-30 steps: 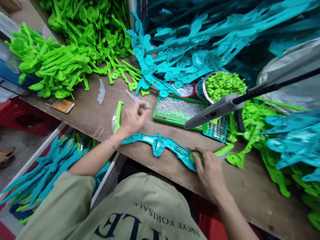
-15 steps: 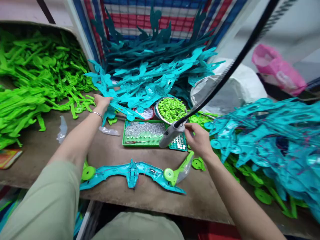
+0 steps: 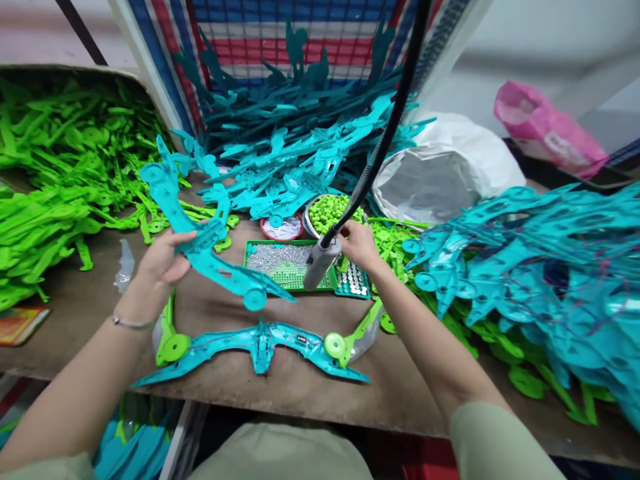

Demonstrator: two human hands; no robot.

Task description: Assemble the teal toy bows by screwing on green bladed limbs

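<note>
My left hand [image 3: 167,259] grips a turquoise plastic bow shell [image 3: 197,243] near its middle and holds it tilted above the table. Below it lies another turquoise bow half [image 3: 293,339], with wiring inside and green arms [image 3: 338,348] at both ends. My right hand [image 3: 361,245] is closed, its fingertips partly hidden behind a grey electric screwdriver [image 3: 320,263] hanging on a black cable. A bit of green shows under those fingers; what they hold cannot be made out. Close by are a bowl of small green parts [image 3: 330,212] and a green tray of screws [image 3: 287,289].
Turquoise shells [image 3: 300,167] are heaped at the back, green parts [image 3: 85,160] on the left. Wired turquoise shells [image 3: 525,260] pile up at right. A white sack [image 3: 480,153] stands behind. A small tray of round metal pieces [image 3: 353,280] adjoins the screw tray.
My left hand has lifted a turquoise shell off the back heap and brought it nearer. My right hand and the screwdriver have shifted left.
</note>
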